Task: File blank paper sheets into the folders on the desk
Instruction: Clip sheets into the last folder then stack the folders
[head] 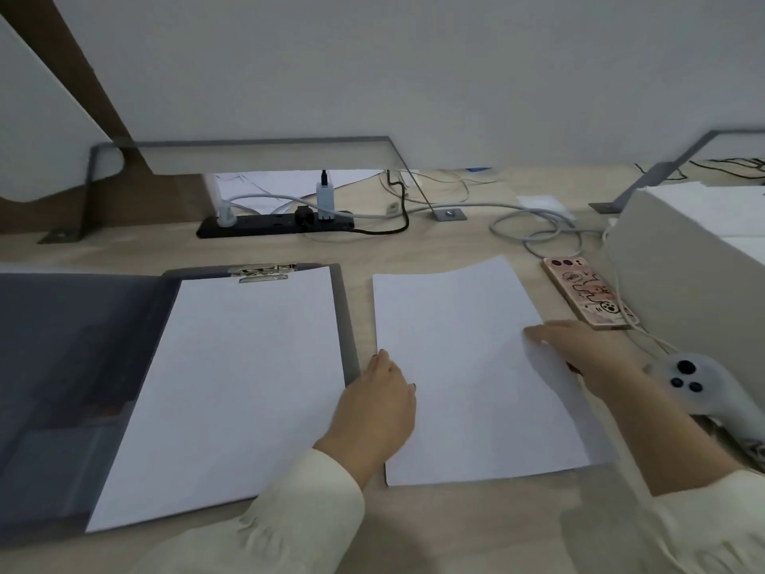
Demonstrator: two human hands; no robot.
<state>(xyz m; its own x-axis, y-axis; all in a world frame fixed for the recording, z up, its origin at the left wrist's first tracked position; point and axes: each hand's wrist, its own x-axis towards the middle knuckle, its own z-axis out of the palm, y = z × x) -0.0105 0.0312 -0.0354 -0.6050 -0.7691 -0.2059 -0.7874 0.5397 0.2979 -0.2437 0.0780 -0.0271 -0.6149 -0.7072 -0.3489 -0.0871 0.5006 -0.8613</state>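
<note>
Centrally, an open grey plastic folder (pixel 347 325) lies flat on the light wood desk (pixel 455 528), its cover spread out to the left. A blank white paper sheet (pixel 232 387) rests on its right leaf, its top edge under the silver metal clip (pixel 265 272) at the folder's head. Just right of the folder, apart from it, lies a loose white paper sheet (pixel 467 374), slightly skewed, its far corner turned away from the folder. The left hand (pixel 372 408) rests at that sheet's edge nearest the folder, fingers straight and pointing forward, the thumb on the paper, gripping nothing. The right hand (pixel 579 350) lies on the sheet's edge farthest from the folder, fingers stretched over the paper; the raised edge hides the thumb, so I cannot tell whether it pinches. Further right of the folder: a pink patterned phone (pixel 588 292) face down, a white game controller with black buttons (pixel 703 387), and a white box (pixel 683 250). Behind the folder: a black power strip (pixel 273 224) with plugs in it, and grey cables (pixel 538 229) trailing off to the right.
</note>
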